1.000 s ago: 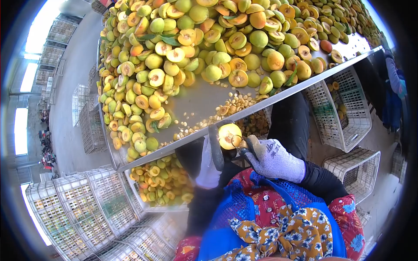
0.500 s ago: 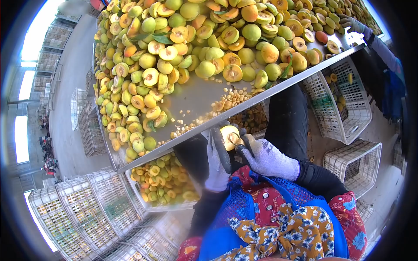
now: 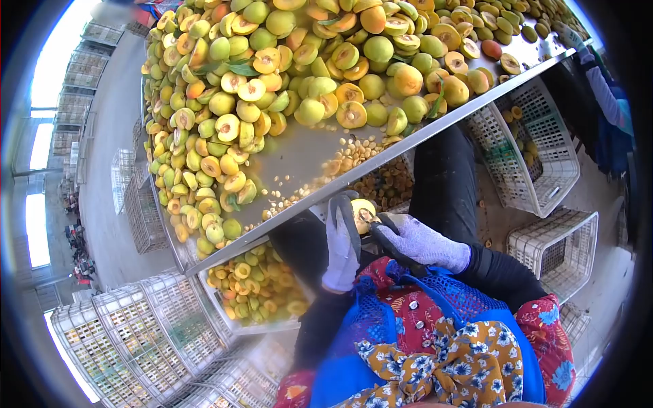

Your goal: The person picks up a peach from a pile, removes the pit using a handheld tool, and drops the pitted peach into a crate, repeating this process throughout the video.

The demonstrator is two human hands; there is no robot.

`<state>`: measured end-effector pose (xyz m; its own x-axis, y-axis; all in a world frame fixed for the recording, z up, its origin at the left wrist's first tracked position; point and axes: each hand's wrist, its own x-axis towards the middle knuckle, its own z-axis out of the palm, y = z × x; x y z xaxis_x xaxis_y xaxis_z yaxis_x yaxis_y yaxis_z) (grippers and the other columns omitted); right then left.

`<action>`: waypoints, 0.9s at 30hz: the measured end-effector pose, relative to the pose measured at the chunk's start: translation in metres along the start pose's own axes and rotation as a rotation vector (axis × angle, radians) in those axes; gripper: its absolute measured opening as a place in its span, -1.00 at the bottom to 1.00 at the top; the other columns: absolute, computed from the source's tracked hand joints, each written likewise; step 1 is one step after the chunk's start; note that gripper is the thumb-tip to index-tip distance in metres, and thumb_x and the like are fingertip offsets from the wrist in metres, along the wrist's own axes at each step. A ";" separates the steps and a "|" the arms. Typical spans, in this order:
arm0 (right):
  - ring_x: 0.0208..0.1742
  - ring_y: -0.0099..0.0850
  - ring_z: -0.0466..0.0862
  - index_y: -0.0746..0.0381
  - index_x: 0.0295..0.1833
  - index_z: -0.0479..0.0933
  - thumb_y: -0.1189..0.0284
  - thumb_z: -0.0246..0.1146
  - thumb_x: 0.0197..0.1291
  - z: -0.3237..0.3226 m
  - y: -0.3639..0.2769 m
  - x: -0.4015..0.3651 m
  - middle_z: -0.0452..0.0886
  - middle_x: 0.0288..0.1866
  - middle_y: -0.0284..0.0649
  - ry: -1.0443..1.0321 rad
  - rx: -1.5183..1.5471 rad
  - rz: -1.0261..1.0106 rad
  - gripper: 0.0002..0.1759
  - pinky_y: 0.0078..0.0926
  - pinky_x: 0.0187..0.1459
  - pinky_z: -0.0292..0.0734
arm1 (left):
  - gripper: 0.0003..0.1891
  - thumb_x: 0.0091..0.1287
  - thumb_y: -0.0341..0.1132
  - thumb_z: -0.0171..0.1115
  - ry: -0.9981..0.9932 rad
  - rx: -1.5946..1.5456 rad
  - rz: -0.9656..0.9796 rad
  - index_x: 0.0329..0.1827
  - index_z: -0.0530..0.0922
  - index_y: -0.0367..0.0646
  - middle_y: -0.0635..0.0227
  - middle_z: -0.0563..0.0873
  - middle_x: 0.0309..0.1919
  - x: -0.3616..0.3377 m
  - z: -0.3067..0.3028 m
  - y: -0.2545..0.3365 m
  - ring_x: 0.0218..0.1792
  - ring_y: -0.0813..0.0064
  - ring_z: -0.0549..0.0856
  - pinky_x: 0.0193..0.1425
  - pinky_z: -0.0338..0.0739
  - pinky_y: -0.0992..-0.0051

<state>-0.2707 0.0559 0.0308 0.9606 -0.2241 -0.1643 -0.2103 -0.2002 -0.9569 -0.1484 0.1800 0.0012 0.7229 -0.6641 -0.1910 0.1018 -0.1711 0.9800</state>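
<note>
My left hand [image 3: 341, 238], in a white glove with dark palm and fingers, is closed round a halved fruit [image 3: 363, 215] with its pale cut face showing. Against the right side of the fruit, my right hand [image 3: 415, 239], gloved the same way, has its fingers bent together; whether a small tool or pit is in them is hidden. Both hands are just below the metal table's edge [image 3: 401, 146]. Whole and halved yellow-green fruits [image 3: 231, 126] are heaped on the table, with loose pits [image 3: 354, 155] along its near edge.
Below the table at the left, a crate holds fruit halves [image 3: 257, 284]. Stacked white crates [image 3: 146, 323] stand at the lower left. Two more crates [image 3: 527, 149] [image 3: 554, 246] lie at the right. A co-worker's gloved hand [image 3: 570, 37] reaches over the table's far right.
The fruit has turned slightly in my left hand, and my right fingers have shifted at its side. The view has moved a little. The co-worker's hand has moved up and right.
</note>
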 end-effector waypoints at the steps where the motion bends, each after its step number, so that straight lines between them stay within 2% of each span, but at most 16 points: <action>1: -0.35 0.10 0.64 0.33 -0.02 0.44 0.22 0.08 0.46 -0.002 -0.002 0.001 0.60 -0.39 0.09 -0.011 0.023 0.082 -0.66 -0.06 -0.29 0.52 | -0.63 0.56 -0.16 0.01 -0.038 0.271 0.151 0.23 0.40 -0.26 0.16 0.58 0.01 -0.001 -0.007 -0.006 -0.04 0.34 0.67 0.01 0.64 0.39; 3: -0.30 0.12 0.65 0.36 -0.04 0.43 0.22 0.08 0.47 -0.004 -0.005 -0.001 0.59 -0.37 0.15 0.001 -0.023 0.114 -0.65 -0.04 -0.27 0.51 | -0.57 0.46 -0.27 0.13 -0.161 -0.196 -0.064 0.30 0.35 -0.30 0.09 0.55 0.07 0.003 -0.011 -0.004 0.05 0.24 0.64 0.11 0.62 0.33; 6: -0.30 0.10 0.65 0.36 -0.08 0.45 0.29 0.10 0.45 -0.014 -0.016 -0.004 0.59 -0.39 0.15 0.051 0.002 0.133 -0.71 -0.06 -0.28 0.47 | -0.49 0.37 -0.40 0.23 -0.207 -0.897 -0.427 0.35 0.32 -0.35 0.02 0.54 0.10 0.000 -0.010 0.032 0.11 0.12 0.62 0.25 0.58 0.30; 7: -0.31 0.09 0.64 0.36 -0.09 0.46 0.33 0.10 0.45 -0.017 -0.021 -0.005 0.58 -0.41 0.13 0.072 0.026 0.133 -0.74 -0.08 -0.29 0.46 | -0.49 0.36 -0.39 0.24 -0.170 -0.754 -0.355 0.32 0.33 -0.36 0.01 0.55 0.11 -0.006 -0.009 0.038 0.06 0.12 0.66 0.31 0.55 0.33; 9: -0.32 0.12 0.64 0.35 -0.08 0.44 0.32 0.11 0.44 -0.021 -0.026 -0.008 0.58 -0.44 0.14 0.038 -0.077 0.142 -0.73 -0.04 -0.33 0.45 | -0.53 0.50 -0.20 0.05 -0.169 -0.329 -0.108 0.36 0.35 -0.30 0.09 0.55 0.17 -0.007 -0.014 0.021 0.13 0.24 0.64 0.27 0.58 0.32; 11: -0.37 0.13 0.63 0.36 -0.06 0.41 0.31 0.12 0.43 -0.021 -0.026 -0.008 0.57 -0.47 0.14 0.015 -0.180 0.110 -0.72 0.00 -0.38 0.45 | -0.54 0.56 -0.12 0.01 -0.148 -0.065 0.021 0.34 0.38 -0.28 0.13 0.57 0.18 -0.009 -0.017 0.012 0.08 0.33 0.65 0.17 0.61 0.33; 12: -0.40 0.14 0.63 0.36 -0.05 0.40 0.30 0.12 0.43 -0.019 -0.023 -0.009 0.57 -0.50 0.13 0.011 -0.231 0.077 -0.71 0.01 -0.40 0.45 | -0.54 0.54 -0.13 0.05 -0.131 -0.016 0.026 0.31 0.39 -0.30 0.13 0.58 0.16 -0.010 -0.016 0.016 0.00 0.36 0.67 0.09 0.63 0.35; 14: -0.46 0.13 0.62 0.37 -0.04 0.38 0.29 0.13 0.42 -0.017 -0.024 -0.010 0.55 -0.54 0.11 0.008 -0.297 0.031 -0.69 0.03 -0.44 0.45 | -0.56 0.54 -0.11 0.07 -0.125 -0.151 -0.103 0.27 0.42 -0.30 0.15 0.62 0.09 -0.009 -0.016 0.018 -0.10 0.42 0.68 -0.02 0.65 0.39; 16: -0.50 0.11 0.61 0.39 -0.03 0.37 0.28 0.14 0.41 -0.014 -0.030 -0.009 0.54 -0.57 0.09 0.006 -0.330 0.002 -0.66 0.03 -0.46 0.46 | -0.55 0.58 -0.06 -0.01 -0.140 -0.517 -0.366 0.23 0.44 -0.30 0.18 0.66 0.00 -0.007 -0.015 0.021 -0.13 0.47 0.67 -0.08 0.63 0.42; 18: -0.49 0.01 0.65 0.43 -0.04 0.34 0.22 0.12 0.42 -0.013 -0.027 -0.009 0.57 -0.56 0.03 -0.036 -0.404 -0.021 -0.59 -0.07 -0.46 0.52 | -0.47 0.61 0.06 -0.18 -0.056 -0.347 -0.290 0.13 0.51 -0.28 0.25 0.70 -0.17 -0.013 -0.003 0.036 -0.16 0.52 0.67 -0.05 0.60 0.49; 20: -0.51 -0.01 0.65 0.44 -0.05 0.34 0.22 0.13 0.41 -0.012 -0.027 -0.009 0.57 -0.57 0.01 -0.039 -0.410 -0.024 -0.59 -0.10 -0.49 0.51 | -0.41 0.61 0.12 -0.26 -0.004 -0.086 -0.089 0.07 0.54 -0.27 0.27 0.71 -0.20 -0.016 0.009 0.053 -0.18 0.52 0.67 -0.04 0.59 0.51; 24: -0.54 -0.05 0.65 0.43 -0.10 0.34 0.23 0.14 0.40 -0.012 -0.031 -0.010 0.56 -0.60 -0.01 -0.038 -0.452 -0.066 -0.60 -0.13 -0.52 0.51 | -0.41 0.61 0.12 -0.23 0.073 -0.178 -0.082 -0.01 0.57 -0.27 0.28 0.71 -0.24 -0.014 0.010 0.039 -0.20 0.52 0.68 -0.03 0.59 0.50; 27: -0.55 -0.06 0.65 0.43 -0.12 0.35 0.23 0.15 0.39 -0.014 -0.034 -0.008 0.55 -0.61 -0.02 -0.067 -0.479 -0.066 -0.60 -0.15 -0.52 0.52 | -0.40 0.61 0.12 -0.22 0.114 -0.091 -0.062 -0.08 0.60 -0.27 0.27 0.71 -0.28 -0.014 0.011 0.033 -0.23 0.50 0.68 -0.05 0.59 0.49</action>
<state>-0.2741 0.0511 0.0681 0.9811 -0.1371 -0.1368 -0.1929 -0.6322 -0.7504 -0.1627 0.1749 0.0358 0.7857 -0.5666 -0.2484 0.2060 -0.1389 0.9686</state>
